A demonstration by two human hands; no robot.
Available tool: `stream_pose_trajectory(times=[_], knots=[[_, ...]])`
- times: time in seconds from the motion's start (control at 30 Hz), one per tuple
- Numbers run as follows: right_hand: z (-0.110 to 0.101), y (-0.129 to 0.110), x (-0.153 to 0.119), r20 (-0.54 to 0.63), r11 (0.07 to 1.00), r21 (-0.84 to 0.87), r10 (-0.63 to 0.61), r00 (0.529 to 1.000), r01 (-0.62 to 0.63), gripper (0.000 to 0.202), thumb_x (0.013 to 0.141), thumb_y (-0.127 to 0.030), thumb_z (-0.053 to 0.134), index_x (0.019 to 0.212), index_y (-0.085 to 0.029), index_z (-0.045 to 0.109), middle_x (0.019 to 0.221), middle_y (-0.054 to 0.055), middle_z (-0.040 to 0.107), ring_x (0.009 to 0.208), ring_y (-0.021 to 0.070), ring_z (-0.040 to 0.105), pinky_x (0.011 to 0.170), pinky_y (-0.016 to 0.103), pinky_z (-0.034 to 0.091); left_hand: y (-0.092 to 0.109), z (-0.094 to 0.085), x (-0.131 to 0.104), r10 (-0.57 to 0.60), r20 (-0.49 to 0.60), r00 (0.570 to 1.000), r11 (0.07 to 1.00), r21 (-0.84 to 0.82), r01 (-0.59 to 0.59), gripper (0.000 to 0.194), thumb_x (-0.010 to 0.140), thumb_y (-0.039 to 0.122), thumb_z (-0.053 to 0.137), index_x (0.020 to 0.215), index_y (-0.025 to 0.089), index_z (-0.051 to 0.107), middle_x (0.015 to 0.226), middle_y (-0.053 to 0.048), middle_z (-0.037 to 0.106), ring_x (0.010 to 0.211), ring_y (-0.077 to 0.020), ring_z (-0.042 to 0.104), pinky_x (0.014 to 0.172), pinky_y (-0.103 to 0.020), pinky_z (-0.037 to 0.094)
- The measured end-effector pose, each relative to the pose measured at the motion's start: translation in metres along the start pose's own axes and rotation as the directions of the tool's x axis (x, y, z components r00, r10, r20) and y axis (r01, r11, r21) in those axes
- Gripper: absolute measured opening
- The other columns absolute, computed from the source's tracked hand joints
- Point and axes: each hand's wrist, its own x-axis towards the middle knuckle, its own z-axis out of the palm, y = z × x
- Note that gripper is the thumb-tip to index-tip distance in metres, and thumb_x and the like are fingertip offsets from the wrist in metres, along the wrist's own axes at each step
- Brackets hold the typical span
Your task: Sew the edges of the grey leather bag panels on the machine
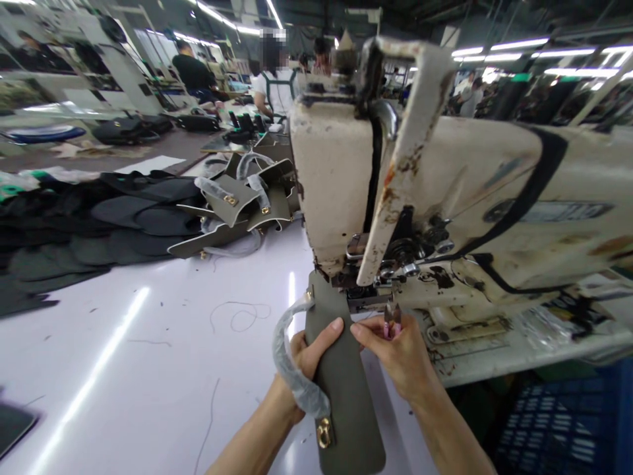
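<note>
My left hand [316, 353] grips a grey-green bag panel [349, 409], its thumb lying on top and its other fingers hidden underneath. A curved bag handle [285, 359] in clear plastic wrap is fixed to the panel with gold hardware [324, 433] and arches over that hand. The panel's far end lies by the needle area of a worn cream sewing machine [332, 178]. At the panel's right edge, my right hand [408, 359] has thumb and forefinger pinched together. Small pink-handled thread snips [392, 321] are tucked in that hand, blades pointing up.
Several similar panels with wrapped handles [232, 198] are heaped behind on the white table [163, 369]. Dark cut pieces [123, 218] lie in a long pile at left. Loose threads are scattered about. A blue crate [564, 422] stands low at right. People work farther back.
</note>
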Motion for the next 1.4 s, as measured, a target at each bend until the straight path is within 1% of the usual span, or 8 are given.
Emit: stream_pose_trajectory(times=[0.17, 0.3, 0.43, 0.63, 0.83, 1.13, 1.27, 1.4], knots=[[0.000, -0.003, -0.002, 0.004, 0.999, 0.036, 0.027, 1.000, -0.027, 0.022, 0.080, -0.031, 0.072, 0.066, -0.015, 0.077, 0.064, 0.004, 0.072, 0.061, 0.0171, 0.065, 0.060, 0.026, 0.048, 0.008, 0.006, 0.002, -0.025, 0.024, 0.999, 0.995, -0.096, 0.028, 0.050, 0.070, 0.053, 0.078, 0.086, 0.006, 0.073, 0.061, -0.012, 0.069, 0.049, -0.0185, 0.062, 0.046, -0.025, 0.052], [0.000, -0.003, -0.003, 0.011, 0.998, 0.055, 0.034, 0.999, -0.034, 0.019, 0.079, -0.031, 0.074, 0.070, -0.016, 0.077, 0.065, 0.004, 0.072, 0.064, 0.0183, 0.066, 0.062, 0.028, 0.048, 0.008, 0.004, 0.003, 0.007, 0.053, 0.999, 0.995, -0.101, -0.001, 0.046, 0.071, 0.050, 0.079, 0.087, 0.007, 0.073, 0.068, -0.012, 0.071, 0.053, -0.0187, 0.064, 0.048, -0.025, 0.053], [0.000, 0.001, -0.002, 0.020, 0.999, 0.039, 0.020, 1.000, -0.020, 0.021, 0.081, -0.033, 0.073, 0.070, -0.016, 0.077, 0.065, 0.003, 0.071, 0.065, 0.0183, 0.064, 0.062, 0.028, 0.047, 0.009, 0.003, 0.002, 0.011, 0.007, 1.000, 0.998, -0.054, -0.011, 0.048, 0.067, 0.050, 0.082, 0.085, 0.007, 0.074, 0.067, -0.012, 0.071, 0.053, -0.0196, 0.065, 0.049, -0.026, 0.054], [-0.001, 0.005, -0.002, 0.010, 0.998, 0.060, 0.032, 0.999, -0.033, 0.023, 0.080, -0.036, 0.075, 0.069, -0.016, 0.077, 0.062, 0.002, 0.070, 0.060, 0.0155, 0.061, 0.057, 0.026, 0.043, 0.016, 0.008, -0.003, 0.090, -0.054, 0.994, 0.995, -0.033, -0.092, 0.054, 0.065, 0.048, 0.083, 0.103, 0.011, 0.074, 0.064, -0.010, 0.070, 0.052, -0.0203, 0.064, 0.046, -0.025, 0.052], [0.001, 0.001, 0.004, 0.010, 0.997, 0.062, 0.038, 0.999, -0.039, 0.020, 0.079, -0.035, 0.075, 0.077, -0.016, 0.082, 0.061, 0.002, 0.069, 0.055, 0.0130, 0.056, 0.054, 0.025, 0.041, 0.023, 0.014, 0.000, 0.115, -0.129, 0.985, 0.990, -0.064, -0.123, 0.053, 0.061, 0.047, 0.086, 0.100, 0.012, 0.075, 0.061, -0.008, 0.068, 0.048, -0.0204, 0.061, 0.045, -0.028, 0.052], [0.007, -0.001, 0.016, -0.071, 0.998, 0.049, 0.037, 0.997, -0.033, 0.019, 0.076, -0.033, 0.075, 0.074, -0.015, 0.081, 0.063, 0.004, 0.070, 0.060, 0.0154, 0.060, 0.057, 0.025, 0.043, 0.028, 0.014, 0.007, 0.136, -0.050, 0.989, 0.977, -0.159, -0.142, 0.049, 0.065, 0.042, 0.085, 0.099, 0.010, 0.072, 0.075, -0.010, 0.073, 0.058, -0.0218, 0.068, 0.053, -0.026, 0.058], [0.011, -0.006, 0.021, -0.111, 1.000, 0.005, 0.028, 0.993, -0.028, 0.021, 0.076, -0.034, 0.074, 0.073, -0.015, 0.081, 0.062, 0.003, 0.070, 0.058, 0.0155, 0.059, 0.056, 0.025, 0.043, 0.034, 0.017, 0.009, 0.188, -0.062, 0.980, 0.969, -0.149, -0.196, 0.047, 0.065, 0.041, 0.085, 0.099, 0.011, 0.072, 0.079, -0.010, 0.074, 0.061, -0.0213, 0.069, 0.055, -0.026, 0.058], [0.015, -0.010, 0.024, -0.175, 0.994, -0.110, -0.001, 0.984, -0.019, 0.025, 0.078, -0.036, 0.070, 0.074, -0.014, 0.081, 0.063, 0.004, 0.070, 0.058, 0.0163, 0.058, 0.055, 0.026, 0.041, 0.038, 0.018, 0.015, 0.219, -0.098, 0.971, 0.964, -0.135, -0.231, 0.041, 0.068, 0.040, 0.083, 0.096, 0.012, 0.073, 0.080, -0.008, 0.074, 0.062, -0.0205, 0.068, 0.058, -0.027, 0.058]])
